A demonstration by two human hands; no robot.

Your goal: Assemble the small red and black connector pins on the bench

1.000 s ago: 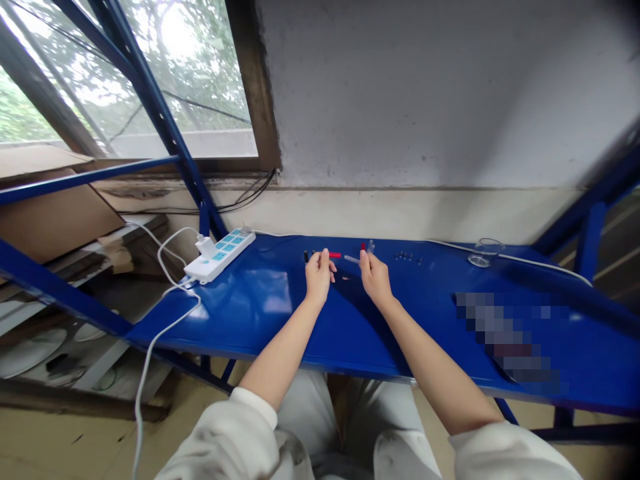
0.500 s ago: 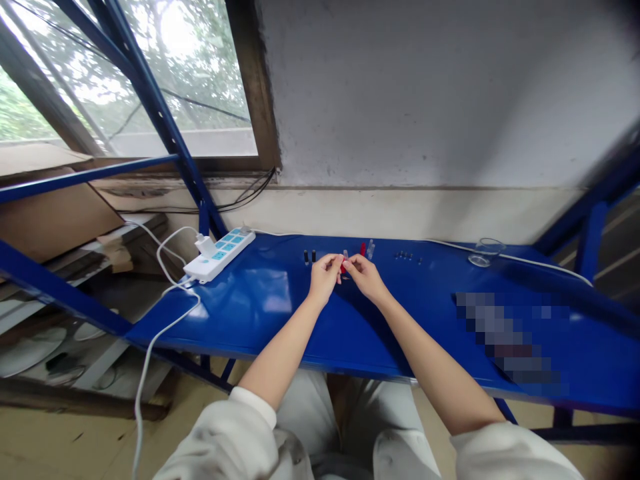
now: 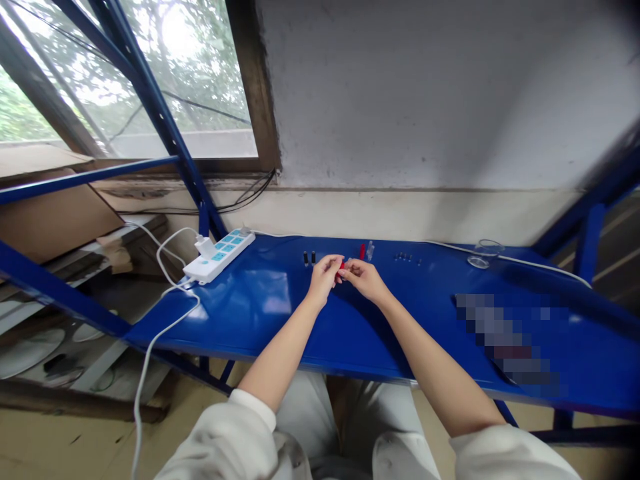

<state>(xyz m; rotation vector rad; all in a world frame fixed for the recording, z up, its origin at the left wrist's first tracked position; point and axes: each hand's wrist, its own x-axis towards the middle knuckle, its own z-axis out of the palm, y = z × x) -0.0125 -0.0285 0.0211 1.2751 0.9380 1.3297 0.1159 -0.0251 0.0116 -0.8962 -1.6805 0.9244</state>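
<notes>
The left hand (image 3: pixel 324 277) pinched a small bright-red piece (image 3: pixel 342 265), mostly covered; the right hand (image 3: pixel 367 279) touched it, its grip unclear. It sat between them over the glossy blue table (image 3: pixel 280 340), near two black upright cylinders (image 3: pixel 309 258). Two-handed fitting seemed underway; the next move called for steady alignment.

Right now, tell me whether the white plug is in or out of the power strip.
In, it seems: the white plug sits against the power strip, no prongs or gap showing.
</notes>
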